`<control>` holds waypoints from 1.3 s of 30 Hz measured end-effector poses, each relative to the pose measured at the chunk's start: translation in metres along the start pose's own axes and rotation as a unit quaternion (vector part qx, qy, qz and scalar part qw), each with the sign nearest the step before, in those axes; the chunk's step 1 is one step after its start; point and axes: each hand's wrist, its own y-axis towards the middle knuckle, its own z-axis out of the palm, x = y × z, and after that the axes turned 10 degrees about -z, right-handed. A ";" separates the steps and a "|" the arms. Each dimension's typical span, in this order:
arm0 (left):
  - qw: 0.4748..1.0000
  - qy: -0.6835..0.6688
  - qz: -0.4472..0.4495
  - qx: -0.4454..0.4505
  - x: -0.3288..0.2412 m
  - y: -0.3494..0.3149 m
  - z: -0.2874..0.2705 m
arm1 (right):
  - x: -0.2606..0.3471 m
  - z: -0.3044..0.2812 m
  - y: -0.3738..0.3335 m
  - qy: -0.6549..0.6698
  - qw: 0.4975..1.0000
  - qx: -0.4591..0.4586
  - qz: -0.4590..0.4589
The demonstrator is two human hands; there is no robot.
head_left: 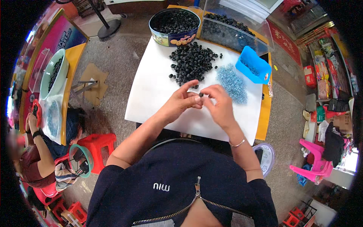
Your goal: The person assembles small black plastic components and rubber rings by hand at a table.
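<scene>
Over the white sheet (151, 83), my two hands meet in front of me. A small black round part (201, 94) sits between their fingertips. My left hand (180, 101) pinches it at the thumb, its index finger raised. My right hand (219, 106) closes thumb and fingers on the part from the other side; whether a blue piece is also in these fingers is too small to tell. Just beyond the hands lies a heap of like black parts (193, 60), some with a hole through the middle. A spread of tiny clear-blue pieces (232, 83) lies right of it.
Behind the heap stand a round tin (168, 41) and a clear plastic bin (261, 43), both holding black parts. A blue tray (264, 72) with blue pieces rests at the right. Another person (43, 162) works at a table on the left, near a red stool (99, 149).
</scene>
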 end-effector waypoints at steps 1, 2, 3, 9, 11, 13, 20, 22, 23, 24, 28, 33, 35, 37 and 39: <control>1.000 -0.001 0.000 -0.002 -0.004 -0.002 -0.002 | -0.003 -0.006 0.008 0.007 1.000 -0.018 0.013; 0.999 0.013 0.023 -0.024 -0.009 -0.003 -0.004 | -0.008 -0.015 0.020 0.015 0.999 -0.036 0.026; 0.998 0.026 0.046 -0.046 -0.013 -0.004 -0.007 | -0.014 -0.025 0.034 -0.021 0.997 -0.073 0.032; 0.968 0.077 0.067 -0.231 -0.027 -0.002 -0.048 | -0.087 -0.117 0.159 -0.187 0.963 -0.191 -0.020; 0.945 0.137 0.110 -0.274 -0.032 0.015 -0.068 | -0.113 -0.130 0.186 -0.235 0.953 -0.188 -0.017; 0.898 0.264 0.140 -0.324 -0.044 0.029 -0.080 | -0.126 -0.133 0.194 -0.315 0.934 -0.170 -0.010; 0.732 0.566 0.154 -0.345 -0.054 0.056 -0.081 | -0.060 -0.065 0.097 -0.138 0.988 -0.072 -0.014; 0.727 0.570 0.169 -0.344 -0.051 0.051 -0.081 | -0.046 -0.050 0.061 -0.109 0.992 -0.054 0.015; 0.715 0.574 0.188 -0.352 -0.052 0.047 -0.085 | -0.042 -0.041 0.048 -0.101 0.994 -0.043 0.017; 0.722 0.552 0.225 -0.352 -0.046 0.048 -0.097 | -0.037 -0.033 0.034 -0.096 0.994 -0.042 0.017; 0.923 0.249 0.119 -0.270 -0.053 0.028 -0.068 | -0.025 -0.016 -0.005 -0.029 0.994 -0.055 0.093; 0.972 0.143 0.089 -0.166 -0.031 0.000 -0.034 | 0.000 0.020 -0.002 0.070 0.989 -0.083 0.096; 0.967 0.179 0.100 -0.150 -0.016 -0.005 -0.023 | 0.011 0.028 0.002 0.075 0.988 -0.057 0.122; 0.957 0.217 0.109 -0.158 -0.004 -0.009 -0.012 | 0.014 0.033 -0.001 0.079 0.986 -0.033 0.147; 0.954 0.219 0.095 -0.181 0.003 -0.012 -0.006 | 0.007 0.040 -0.013 0.100 0.987 -0.060 0.108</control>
